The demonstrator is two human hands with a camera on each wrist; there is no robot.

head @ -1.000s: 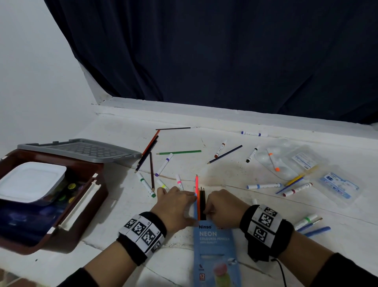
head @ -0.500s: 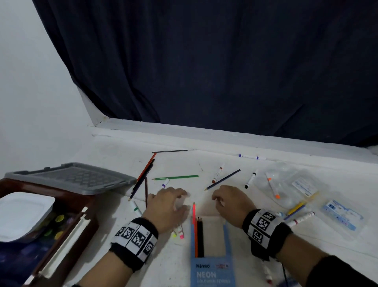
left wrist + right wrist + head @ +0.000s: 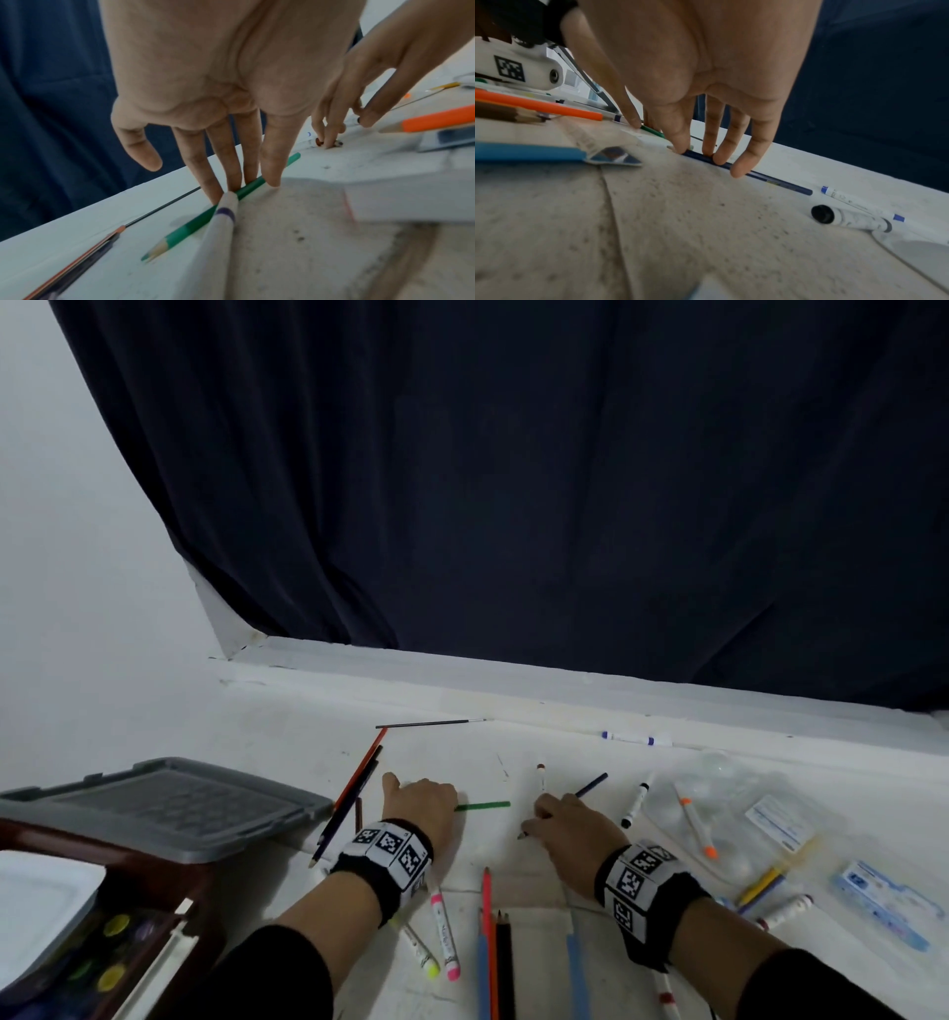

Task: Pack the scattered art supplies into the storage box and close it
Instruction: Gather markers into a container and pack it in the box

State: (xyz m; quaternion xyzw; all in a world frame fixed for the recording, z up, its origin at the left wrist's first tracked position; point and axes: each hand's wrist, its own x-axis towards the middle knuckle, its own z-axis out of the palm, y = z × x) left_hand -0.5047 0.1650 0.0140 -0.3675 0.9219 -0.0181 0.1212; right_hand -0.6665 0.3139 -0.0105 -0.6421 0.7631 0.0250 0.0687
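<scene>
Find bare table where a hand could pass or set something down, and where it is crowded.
Bare table lies between the brush and the green pencil, and left of the brush behind the grey lid. Crowded: the right side, with markers and packets, and the near edge around the pencil box.

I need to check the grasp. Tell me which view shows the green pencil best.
The left wrist view: the green pencil lies nearly whole on the table, tip to end, with the left hand touching it with straight fingers. The head view shows only a short stretch beyond that hand. The right wrist view shows a sliver.
</scene>
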